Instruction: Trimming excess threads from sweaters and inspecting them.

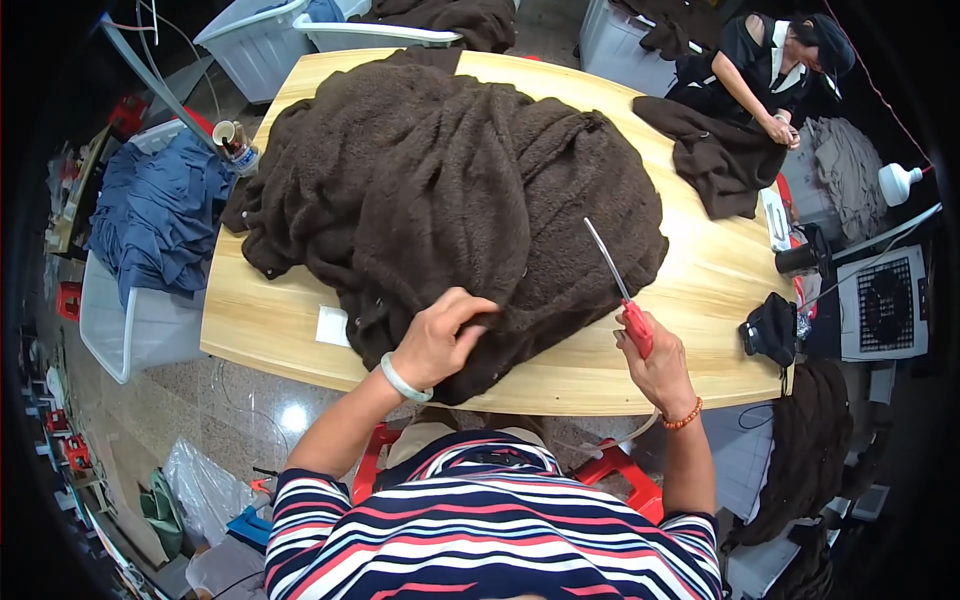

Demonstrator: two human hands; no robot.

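Note:
A large heap of dark brown fleece cloth (430, 190) covers the middle of the wooden table (720, 330). At its near edge my left hand (440, 335) rests over the fleece, fingers bent, with a gap between thumb and forefinger and nothing seen in its grasp. My right hand (658, 365) is closed around the red handle of an air blow gun (637, 325). Its long thin metal nozzle points up and away, over the right part of the heap. A pale hose runs by my right wrist below the table edge.
A white paper square (332, 326) lies left of my left hand. A cup of tools (230, 140) stands at the left edge. Blue cloth fills a bin (130, 320) at left. Across the table, a co-worker (760, 80) handles a brown garment (715, 160). A black pouch (768, 330) sits at right.

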